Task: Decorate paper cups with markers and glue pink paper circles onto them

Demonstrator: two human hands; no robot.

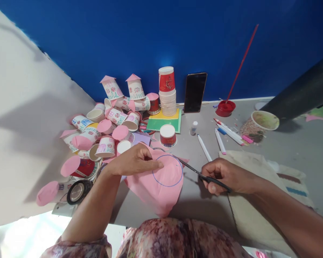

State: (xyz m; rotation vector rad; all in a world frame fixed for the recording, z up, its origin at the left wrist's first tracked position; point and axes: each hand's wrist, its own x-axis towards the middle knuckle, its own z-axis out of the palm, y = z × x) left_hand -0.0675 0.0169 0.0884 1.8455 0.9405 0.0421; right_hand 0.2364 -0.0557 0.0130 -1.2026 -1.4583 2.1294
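A sheet of pink paper (pixel 161 197) with a blue circle drawn on it is pinched at its upper left by my left hand (pixel 136 160), thumb on top. My right hand (pixel 222 175) is closed around black-handled scissors (pixel 195 171). Their blades point left and reach the paper's upper right edge, near the circle's line. How far apart the blades are is hard to make out. Just beyond the paper stands an upside-down red paper cup (pixel 168 135).
Many decorated paper cups (pixel 117 116) with pink paper pieces crowd the left side. A tall cup stack (pixel 168 96) and a phone (pixel 195 92) stand by the blue wall. Markers (pixel 204 147), a glue stick (pixel 193 128), a red dish (pixel 225 108), a stained cup (pixel 260 125) and cloth (pixel 254 211) lie rightward.
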